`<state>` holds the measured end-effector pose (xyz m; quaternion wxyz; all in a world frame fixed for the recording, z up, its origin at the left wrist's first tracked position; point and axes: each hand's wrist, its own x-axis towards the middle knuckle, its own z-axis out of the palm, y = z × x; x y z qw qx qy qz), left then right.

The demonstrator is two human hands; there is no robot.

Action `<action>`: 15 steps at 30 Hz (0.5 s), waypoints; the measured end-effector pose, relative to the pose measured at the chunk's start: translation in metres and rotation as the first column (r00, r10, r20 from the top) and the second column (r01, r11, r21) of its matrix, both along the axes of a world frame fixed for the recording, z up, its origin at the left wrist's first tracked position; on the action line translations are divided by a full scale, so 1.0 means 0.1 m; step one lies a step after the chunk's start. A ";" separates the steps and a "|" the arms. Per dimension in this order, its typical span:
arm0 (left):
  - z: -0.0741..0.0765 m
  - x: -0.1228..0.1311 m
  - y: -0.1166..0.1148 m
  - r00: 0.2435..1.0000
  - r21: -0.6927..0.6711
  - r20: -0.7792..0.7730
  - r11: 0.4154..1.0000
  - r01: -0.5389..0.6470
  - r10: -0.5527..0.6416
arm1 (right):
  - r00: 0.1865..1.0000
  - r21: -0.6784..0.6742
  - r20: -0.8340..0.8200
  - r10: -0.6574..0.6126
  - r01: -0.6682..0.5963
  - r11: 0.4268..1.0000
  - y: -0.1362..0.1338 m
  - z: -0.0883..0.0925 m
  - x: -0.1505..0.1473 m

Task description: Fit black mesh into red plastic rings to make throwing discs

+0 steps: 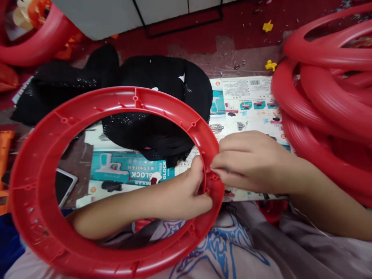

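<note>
A large red plastic ring [43, 186], hollow side up with ribs and small posts inside its channel, tilts over my lap. My left arm passes through its opening, and my left hand [188, 193] grips the ring's inner rim on the right side, thumb up. My right hand [247, 162] is at the outer right part of the ring. Its fingers are pinched together over the channel next to a post; whatever they hold, if anything, is too small to make out. Small bits [36, 221] lie in the channel at the lower left.
Beyond the ring lies black perforated cloth [162, 77] on printed cardboard [247, 91]. Several red rings [328, 97] are stacked at the right. A phone-like device [65, 188] shows through the ring. Yellow pieces [271, 65] lie on the red floor. Another red ring [37, 42] stands upper left.
</note>
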<state>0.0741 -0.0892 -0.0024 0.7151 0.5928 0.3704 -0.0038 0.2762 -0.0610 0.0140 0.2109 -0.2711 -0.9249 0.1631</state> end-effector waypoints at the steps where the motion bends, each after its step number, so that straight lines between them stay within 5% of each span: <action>1: -0.01 0.00 0.00 1.000 -0.010 0.007 1.000 -0.004 0.004 | 0.999 0.045 0.039 0.015 -0.017 0.999 -0.02 0.02 0.00; 9: -0.08 -0.01 0.00 0.999 -0.026 0.051 1.000 -0.014 0.015 | 0.985 -0.007 0.138 0.099 -0.099 0.995 -0.07 0.09 -0.04; 15: -0.02 0.01 0.02 0.996 0.011 -0.082 0.999 0.034 -0.033 | 0.983 0.051 0.168 0.077 -0.087 0.995 -0.01 -0.01 -0.03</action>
